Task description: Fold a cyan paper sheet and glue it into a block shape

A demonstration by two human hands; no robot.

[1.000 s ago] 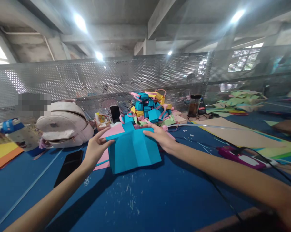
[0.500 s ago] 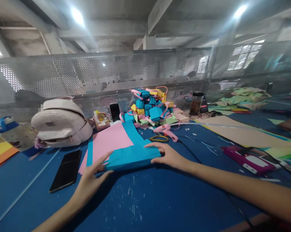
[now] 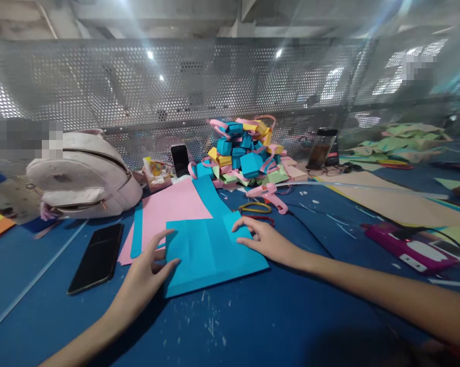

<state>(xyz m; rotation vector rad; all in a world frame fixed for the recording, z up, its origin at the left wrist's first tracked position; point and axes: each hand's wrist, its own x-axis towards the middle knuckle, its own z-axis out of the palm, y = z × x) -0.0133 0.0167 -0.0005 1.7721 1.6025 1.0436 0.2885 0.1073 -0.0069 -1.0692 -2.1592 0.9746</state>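
Observation:
A creased sheet of blue paper [image 3: 205, 257] lies spread on the dark blue table before me. My left hand [image 3: 146, 272] is at its left edge, the thumb and fingers apart, with fingertips touching the paper. Over the upper right part of the sheet rests my right hand [image 3: 270, 243], its fingers loosely bent and parted, not closed round anything. Behind the blue sheet is a stack of pink paper [image 3: 172, 204], with blue strips along its sides. A pink glue gun [image 3: 268, 194] and yellow-handled scissors [image 3: 255, 207] lie just beyond my right hand.
A black phone [image 3: 96, 259] lies left, before a white backpack [image 3: 82, 176]. Small blue, yellow and pink paper boxes [image 3: 245, 153] are heaped at the back, near a second phone [image 3: 180, 160]. A purple power strip [image 3: 409, 250] with cables sits right. Perforated metal panels [image 3: 192, 86] stand behind.
The blue paper, folded over between my hands before, now lies unfolded and reaches closer to me. Both hands have loosened and stay near its sides. The view has tilted down.

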